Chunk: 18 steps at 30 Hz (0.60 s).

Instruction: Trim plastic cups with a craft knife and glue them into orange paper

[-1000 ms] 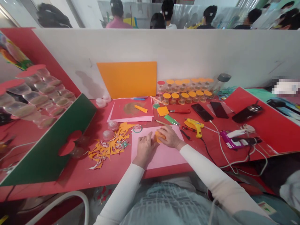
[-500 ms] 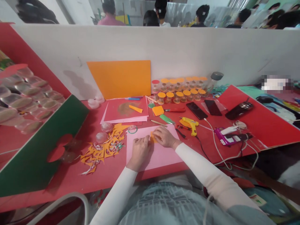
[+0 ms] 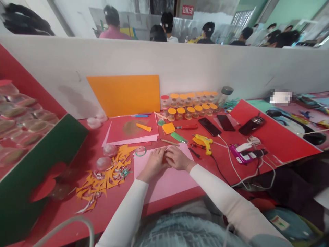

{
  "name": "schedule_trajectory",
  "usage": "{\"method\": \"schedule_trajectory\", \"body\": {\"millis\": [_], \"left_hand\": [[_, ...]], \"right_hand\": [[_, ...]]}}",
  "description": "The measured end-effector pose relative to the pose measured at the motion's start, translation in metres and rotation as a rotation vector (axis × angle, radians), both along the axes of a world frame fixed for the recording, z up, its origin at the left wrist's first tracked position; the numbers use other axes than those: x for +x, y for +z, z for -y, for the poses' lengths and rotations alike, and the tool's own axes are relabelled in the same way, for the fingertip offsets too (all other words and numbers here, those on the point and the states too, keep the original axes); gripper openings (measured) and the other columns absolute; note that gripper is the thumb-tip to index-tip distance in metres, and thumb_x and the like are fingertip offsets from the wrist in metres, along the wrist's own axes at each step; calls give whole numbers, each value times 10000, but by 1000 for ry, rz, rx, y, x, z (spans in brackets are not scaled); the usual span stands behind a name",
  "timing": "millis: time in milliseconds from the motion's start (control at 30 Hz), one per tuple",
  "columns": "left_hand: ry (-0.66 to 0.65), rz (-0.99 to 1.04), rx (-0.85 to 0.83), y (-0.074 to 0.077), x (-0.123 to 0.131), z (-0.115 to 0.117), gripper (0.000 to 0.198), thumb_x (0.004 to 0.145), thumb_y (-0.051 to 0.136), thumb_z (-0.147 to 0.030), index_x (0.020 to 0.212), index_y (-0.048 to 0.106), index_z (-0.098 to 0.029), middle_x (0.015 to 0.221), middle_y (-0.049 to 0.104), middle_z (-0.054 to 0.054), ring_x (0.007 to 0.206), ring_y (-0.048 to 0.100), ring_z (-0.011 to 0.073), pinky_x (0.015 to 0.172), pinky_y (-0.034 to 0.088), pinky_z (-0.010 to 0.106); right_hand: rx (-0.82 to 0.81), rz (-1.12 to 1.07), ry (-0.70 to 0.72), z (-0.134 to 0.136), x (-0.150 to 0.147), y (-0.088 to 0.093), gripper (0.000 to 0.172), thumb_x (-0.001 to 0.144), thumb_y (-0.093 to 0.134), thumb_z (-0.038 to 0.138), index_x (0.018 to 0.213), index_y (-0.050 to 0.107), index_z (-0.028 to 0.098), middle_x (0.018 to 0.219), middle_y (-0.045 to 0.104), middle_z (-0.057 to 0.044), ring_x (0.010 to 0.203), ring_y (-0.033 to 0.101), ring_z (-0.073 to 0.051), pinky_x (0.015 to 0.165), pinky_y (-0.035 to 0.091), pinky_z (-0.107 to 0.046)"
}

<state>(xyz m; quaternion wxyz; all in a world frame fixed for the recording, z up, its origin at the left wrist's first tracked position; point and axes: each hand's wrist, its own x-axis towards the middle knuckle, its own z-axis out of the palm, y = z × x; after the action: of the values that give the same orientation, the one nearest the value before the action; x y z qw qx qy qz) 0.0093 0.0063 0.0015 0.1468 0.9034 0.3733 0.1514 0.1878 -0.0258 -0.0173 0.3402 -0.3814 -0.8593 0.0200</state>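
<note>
My left hand [image 3: 153, 163] and my right hand [image 3: 177, 158] rest side by side on the far end of a pink paper sheet [image 3: 169, 183] lying on the red table [image 3: 120, 202]. Both hands have their fingers curled down and their fingertips meet. The small orange paper piece seen earlier under my right fingers is now hidden beneath the hands. A pencil [image 3: 169, 142] lies just beyond my fingertips. A small clear tape ring [image 3: 141, 151] sits to the left of my left hand.
Orange paper scraps [image 3: 108, 176] and clear domes [image 3: 104, 163] lie to the left. A green board [image 3: 38, 161] slopes at far left. A yellow glue gun [image 3: 205, 141], phones [image 3: 210, 126], cables, orange-lidded jars [image 3: 190, 104] and an orange sheet [image 3: 125, 94] lie beyond; people sit behind the white partition.
My hands have closed together over the orange piece, which no longer shows. The camera has tilted up and shifted, so the table appears lower and further left.
</note>
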Motion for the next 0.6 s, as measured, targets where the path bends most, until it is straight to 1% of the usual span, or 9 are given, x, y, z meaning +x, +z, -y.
{"method": "schedule_trajectory", "body": {"millis": [100,200,300,400,500,600], "left_hand": [[-15,32,23,-8,-2,0,662,731,824,-306,1303,514,-183,1162,701,152,1033,665,324,866,518,448],[-26,41,40,-14,-4,0,608,768,793,-317,1295,526,-178,1100,714,145,996,657,321,831,501,439],[-14,43,54,-16,-4,1,547,806,752,-295,1292,533,-171,1078,721,147,976,653,317,807,485,428],[0,25,82,-17,-3,3,541,831,718,-273,1320,514,-160,1076,727,150,957,653,313,777,474,415],[-3,4,114,-18,-3,5,553,846,707,-294,1339,496,-157,1033,733,133,899,651,291,758,465,396],[0,-11,129,-18,-4,8,604,846,725,-327,1358,476,-124,1007,731,136,880,648,289,749,462,392]], "right_hand": [[-10,11,-6,0,-1,0,119,909,486,183,920,602,210,876,581,-75,853,505,-240,816,484,-405],[-28,15,-1,1,-1,1,110,911,487,194,930,595,207,881,578,-79,844,500,-242,799,488,-404],[-45,15,10,2,-1,4,102,907,489,189,926,588,206,884,575,-85,830,501,-242,772,492,-395],[-65,16,25,1,-1,12,98,891,495,165,896,584,206,860,580,-78,811,509,-236,747,495,-384],[-161,29,61,-2,2,22,100,867,527,140,888,591,213,879,606,-68,829,537,-230,756,496,-382],[-272,8,112,-3,8,31,93,841,602,129,817,581,216,880,605,-56,866,552,-223,810,501,-380]]}}
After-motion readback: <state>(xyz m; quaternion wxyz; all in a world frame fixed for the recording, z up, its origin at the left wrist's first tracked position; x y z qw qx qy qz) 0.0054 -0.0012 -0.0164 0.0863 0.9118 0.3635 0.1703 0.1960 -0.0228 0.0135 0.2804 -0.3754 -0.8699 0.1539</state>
